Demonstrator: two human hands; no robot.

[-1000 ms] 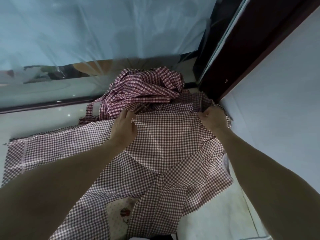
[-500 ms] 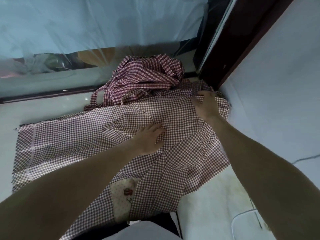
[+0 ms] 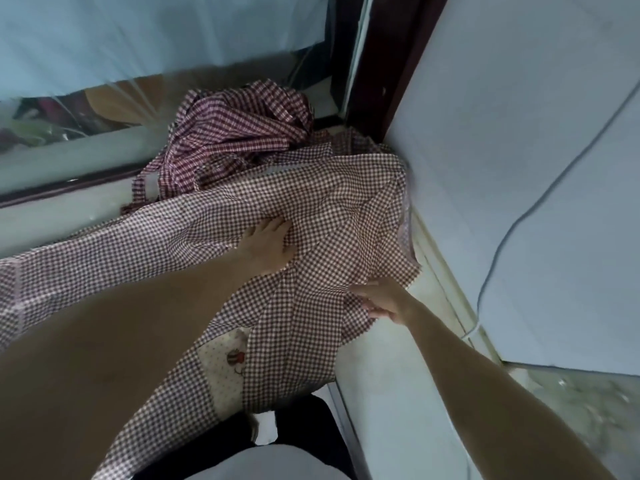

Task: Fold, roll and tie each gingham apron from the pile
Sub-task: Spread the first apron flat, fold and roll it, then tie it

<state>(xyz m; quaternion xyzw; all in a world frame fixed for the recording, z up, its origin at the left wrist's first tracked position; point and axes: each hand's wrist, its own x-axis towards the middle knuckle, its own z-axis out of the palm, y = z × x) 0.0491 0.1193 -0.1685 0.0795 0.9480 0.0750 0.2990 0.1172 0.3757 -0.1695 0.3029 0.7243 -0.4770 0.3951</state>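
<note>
Lying spread across the middle of the frame, a gingham apron (image 3: 214, 237) in dark red and white checks covers the pale floor (image 3: 381, 393) from the left edge to the foot of the wall on the right. The left hand (image 3: 268, 245) rests flat on it near the centre, fingers straight and slightly spread, pressing the cloth down. The right hand (image 3: 382, 299), lower and to the right, pinches the apron's right edge between thumb and curled fingers. A cream pocket patch (image 3: 225, 365) with a small red motif shows on the apron in the lower middle. Just above the apron, in the upper middle, sits the pile (image 3: 239, 133) of crumpled gingham aprons, touching its top edge. Clear plastic sheeting (image 3: 138, 36) fills the upper left, a dark door frame (image 3: 381, 64) stands in the upper centre, and a thin cable (image 3: 519, 216) runs down the pale wall (image 3: 502, 116) at right.
</note>
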